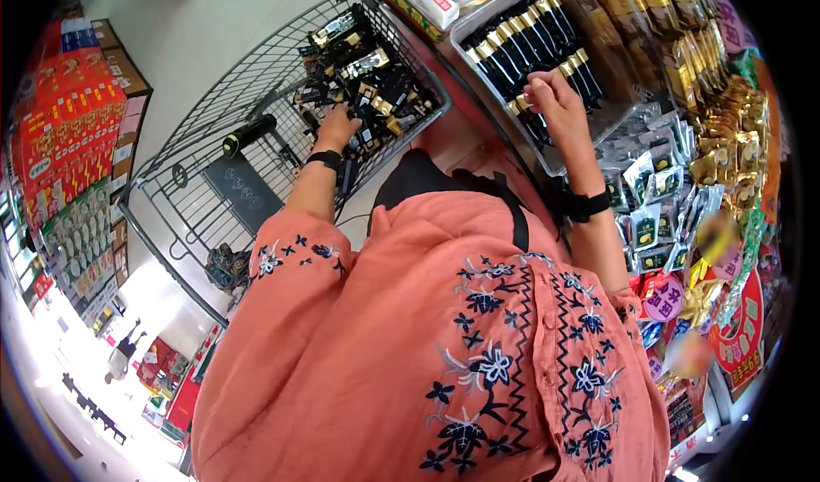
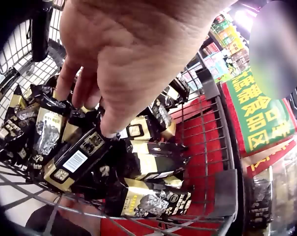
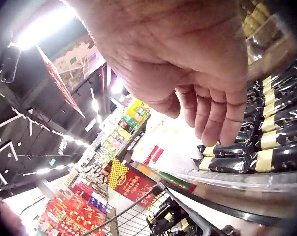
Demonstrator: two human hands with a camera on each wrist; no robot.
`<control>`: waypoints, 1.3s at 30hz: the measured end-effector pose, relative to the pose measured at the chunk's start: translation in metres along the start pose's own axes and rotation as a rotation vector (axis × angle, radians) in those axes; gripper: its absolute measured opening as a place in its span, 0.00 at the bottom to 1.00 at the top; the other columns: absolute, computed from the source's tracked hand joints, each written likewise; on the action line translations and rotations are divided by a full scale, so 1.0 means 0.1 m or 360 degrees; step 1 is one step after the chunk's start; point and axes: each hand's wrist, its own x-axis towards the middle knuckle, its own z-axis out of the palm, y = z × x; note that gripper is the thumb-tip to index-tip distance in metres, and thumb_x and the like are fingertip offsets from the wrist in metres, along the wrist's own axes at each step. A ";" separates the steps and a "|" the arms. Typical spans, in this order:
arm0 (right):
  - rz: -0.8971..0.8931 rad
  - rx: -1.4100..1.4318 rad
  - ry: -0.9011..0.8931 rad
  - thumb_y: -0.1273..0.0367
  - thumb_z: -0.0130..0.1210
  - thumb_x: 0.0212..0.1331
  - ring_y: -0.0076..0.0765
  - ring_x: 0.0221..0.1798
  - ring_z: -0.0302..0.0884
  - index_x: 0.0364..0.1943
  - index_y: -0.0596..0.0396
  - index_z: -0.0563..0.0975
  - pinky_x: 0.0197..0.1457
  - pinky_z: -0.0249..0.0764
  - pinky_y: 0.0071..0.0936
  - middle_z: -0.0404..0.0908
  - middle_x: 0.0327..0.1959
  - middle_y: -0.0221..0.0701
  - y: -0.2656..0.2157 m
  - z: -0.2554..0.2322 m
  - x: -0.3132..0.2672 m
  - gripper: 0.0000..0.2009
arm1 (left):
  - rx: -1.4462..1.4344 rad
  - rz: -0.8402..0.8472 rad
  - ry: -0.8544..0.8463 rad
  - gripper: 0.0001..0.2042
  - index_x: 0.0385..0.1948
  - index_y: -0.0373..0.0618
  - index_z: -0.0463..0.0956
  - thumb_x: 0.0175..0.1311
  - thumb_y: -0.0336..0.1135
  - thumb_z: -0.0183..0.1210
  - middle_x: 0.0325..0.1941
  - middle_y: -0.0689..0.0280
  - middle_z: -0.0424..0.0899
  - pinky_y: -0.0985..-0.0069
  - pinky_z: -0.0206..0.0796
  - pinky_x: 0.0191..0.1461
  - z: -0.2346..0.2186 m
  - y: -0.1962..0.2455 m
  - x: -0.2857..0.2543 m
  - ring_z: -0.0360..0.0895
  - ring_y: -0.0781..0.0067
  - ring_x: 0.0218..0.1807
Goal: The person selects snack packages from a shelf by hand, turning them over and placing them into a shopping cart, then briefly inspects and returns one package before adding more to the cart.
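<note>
In the head view my left hand (image 1: 339, 129) reaches down into a shopping cart basket (image 1: 256, 64) onto a heap of black-and-gold packets (image 1: 376, 102). The left wrist view has its thumb beside a black packet with a barcode (image 2: 77, 160), the other fingertips among neighbouring packets; whether they grip one I cannot tell. My right hand (image 1: 559, 106) hovers over a clear bin (image 1: 547, 162) of black packets with gold ends (image 1: 512, 42). Its fingers (image 3: 214, 115) are loosely bent, holding nothing, with the packet rows just beneath them in the right wrist view.
A white bag (image 1: 440, 0) lies beyond the bin. Silver packets (image 1: 653, 175) and gold packets (image 1: 735, 153) crowd the display on the right. A dark green bottle (image 1: 248, 134) and a dark grey panel (image 1: 239, 192) are in the cart's near part. Red boxes (image 1: 73, 132) are stacked at left.
</note>
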 end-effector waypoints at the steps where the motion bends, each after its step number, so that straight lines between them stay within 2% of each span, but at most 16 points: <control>1: 0.0008 0.0001 -0.0001 0.64 0.53 0.72 0.20 0.38 0.79 0.47 0.60 0.79 0.45 0.76 0.20 0.82 0.36 0.28 0.01 0.00 -0.01 0.12 | 0.0059 -0.0037 -0.0046 0.30 0.61 0.36 0.71 0.60 0.42 0.67 0.63 0.43 0.74 0.54 0.66 0.66 0.07 -0.03 0.06 0.71 0.44 0.64; 2: 0.0016 0.0002 0.0001 0.64 0.53 0.72 0.20 0.38 0.78 0.47 0.60 0.79 0.45 0.75 0.20 0.81 0.36 0.28 0.03 0.00 -0.03 0.12 | 0.0038 0.0054 0.0127 0.28 0.54 0.36 0.77 0.54 0.44 0.69 0.56 0.44 0.79 0.57 0.68 0.63 0.15 -0.08 0.07 0.75 0.44 0.60; 5: 0.0044 0.0011 0.0012 0.65 0.52 0.72 0.19 0.37 0.76 0.47 0.60 0.79 0.44 0.74 0.19 0.81 0.34 0.27 -0.02 0.01 -0.11 0.12 | 0.0109 -0.0106 -0.0135 0.30 0.61 0.37 0.71 0.59 0.43 0.69 0.64 0.44 0.72 0.54 0.68 0.65 0.01 0.17 -0.01 0.71 0.42 0.64; 9: 0.0053 -0.0018 0.0015 0.66 0.52 0.71 0.19 0.36 0.76 0.46 0.60 0.79 0.42 0.73 0.18 0.81 0.33 0.26 -0.03 0.05 -0.14 0.11 | 0.0081 -0.0195 -0.0209 0.29 0.60 0.36 0.71 0.59 0.42 0.68 0.63 0.45 0.72 0.54 0.69 0.63 0.02 0.20 -0.01 0.73 0.41 0.61; 12: 0.0025 -0.0017 0.0025 0.66 0.52 0.71 0.19 0.36 0.77 0.46 0.60 0.79 0.43 0.73 0.19 0.82 0.33 0.27 -0.02 0.09 -0.14 0.11 | -0.0013 -0.0065 -0.0034 0.25 0.47 0.34 0.73 0.53 0.43 0.67 0.48 0.44 0.80 0.55 0.70 0.55 0.11 0.01 -0.01 0.78 0.42 0.52; 14: 0.0002 -0.0009 0.0006 0.66 0.52 0.70 0.20 0.37 0.78 0.46 0.60 0.79 0.43 0.74 0.20 0.83 0.34 0.29 -0.02 0.11 -0.13 0.11 | -0.0039 0.0051 0.0074 0.22 0.38 0.33 0.73 0.50 0.43 0.66 0.38 0.44 0.82 0.57 0.71 0.50 -0.01 0.15 -0.24 0.80 0.42 0.44; 15: -0.0019 -0.0014 -0.0028 0.66 0.52 0.70 0.20 0.37 0.79 0.46 0.60 0.79 0.44 0.74 0.20 0.83 0.34 0.29 0.02 0.11 -0.10 0.11 | -0.0129 -0.0023 0.0003 0.26 0.44 0.30 0.72 0.51 0.43 0.66 0.44 0.41 0.80 0.54 0.71 0.49 0.03 0.04 -0.19 0.79 0.41 0.46; 19: -0.0007 -0.0045 -0.0051 0.67 0.52 0.69 0.21 0.35 0.78 0.44 0.60 0.80 0.42 0.74 0.22 0.82 0.32 0.30 -0.10 0.23 -0.14 0.11 | -0.0263 0.0003 0.0216 0.24 0.41 0.32 0.73 0.51 0.44 0.65 0.39 0.44 0.83 0.55 0.71 0.50 -0.11 -0.03 -0.51 0.80 0.39 0.45; 20: -0.0096 -0.0220 -0.0040 0.66 0.52 0.68 0.25 0.35 0.79 0.43 0.59 0.80 0.42 0.74 0.25 0.83 0.31 0.34 -0.07 0.23 -0.13 0.11 | -0.0315 -0.0025 0.0333 0.23 0.42 0.33 0.73 0.51 0.44 0.65 0.40 0.43 0.83 0.57 0.71 0.50 -0.09 -0.12 -0.53 0.80 0.39 0.45; 23: -0.0330 -0.0429 0.0018 0.65 0.53 0.66 0.41 0.37 0.82 0.41 0.60 0.80 0.44 0.75 0.33 0.83 0.33 0.43 -0.13 0.25 -0.13 0.11 | -0.0451 -0.0022 0.0538 0.23 0.46 0.34 0.73 0.55 0.43 0.63 0.42 0.47 0.84 0.63 0.72 0.51 -0.40 -0.15 -0.79 0.83 0.48 0.44; 24: -0.0354 -0.0466 -0.0007 0.65 0.53 0.66 0.44 0.38 0.82 0.41 0.59 0.80 0.44 0.75 0.34 0.83 0.34 0.44 -0.16 0.25 -0.11 0.11 | -0.0589 0.0123 0.0608 0.19 0.46 0.34 0.74 0.58 0.39 0.61 0.40 0.57 0.83 0.69 0.72 0.47 -0.36 -0.46 -0.69 0.80 0.65 0.41; 27: -0.0351 -0.0400 -0.0017 0.65 0.53 0.66 0.39 0.37 0.82 0.43 0.58 0.80 0.45 0.75 0.32 0.83 0.33 0.42 -0.28 0.26 -0.12 0.11 | -0.1030 -0.0182 0.0413 0.30 0.66 0.35 0.64 0.63 0.41 0.58 0.43 0.60 0.82 0.73 0.73 0.43 -0.99 -0.19 -0.97 0.80 0.73 0.42; 29: -0.0329 -0.0276 -0.0098 0.66 0.54 0.66 0.34 0.39 0.82 0.48 0.57 0.79 0.46 0.76 0.30 0.84 0.38 0.40 -0.36 0.26 -0.13 0.12 | -0.1415 -0.0053 0.0453 0.33 0.70 0.35 0.59 0.66 0.43 0.56 0.46 0.62 0.81 0.73 0.74 0.44 -1.40 0.27 -1.27 0.81 0.72 0.43; 33: -0.0375 0.0146 -0.0305 0.67 0.55 0.66 0.27 0.45 0.80 0.59 0.56 0.74 0.51 0.76 0.27 0.82 0.50 0.35 -0.76 0.31 -0.22 0.19 | -0.1682 0.0372 0.0402 0.27 0.71 0.43 0.60 0.71 0.38 0.52 0.49 0.64 0.80 0.74 0.72 0.49 -1.92 1.18 -1.63 0.80 0.72 0.46; 37: -0.0683 0.0185 -0.0490 0.71 0.59 0.60 0.32 0.55 0.76 0.71 0.53 0.64 0.57 0.76 0.29 0.70 0.64 0.37 -1.17 0.25 -0.42 0.32 | -0.1888 0.0705 0.0279 0.27 0.71 0.41 0.59 0.71 0.35 0.51 0.48 0.62 0.81 0.73 0.73 0.48 -2.10 1.94 -1.80 0.80 0.71 0.45; 39: -0.0807 0.0134 -0.0470 0.73 0.61 0.56 0.36 0.57 0.76 0.74 0.49 0.61 0.59 0.76 0.31 0.68 0.64 0.38 -1.27 0.20 -0.51 0.38 | -0.1927 0.0799 0.0179 0.28 0.72 0.41 0.59 0.70 0.35 0.51 0.48 0.61 0.82 0.74 0.74 0.47 -2.10 2.18 -1.87 0.80 0.71 0.45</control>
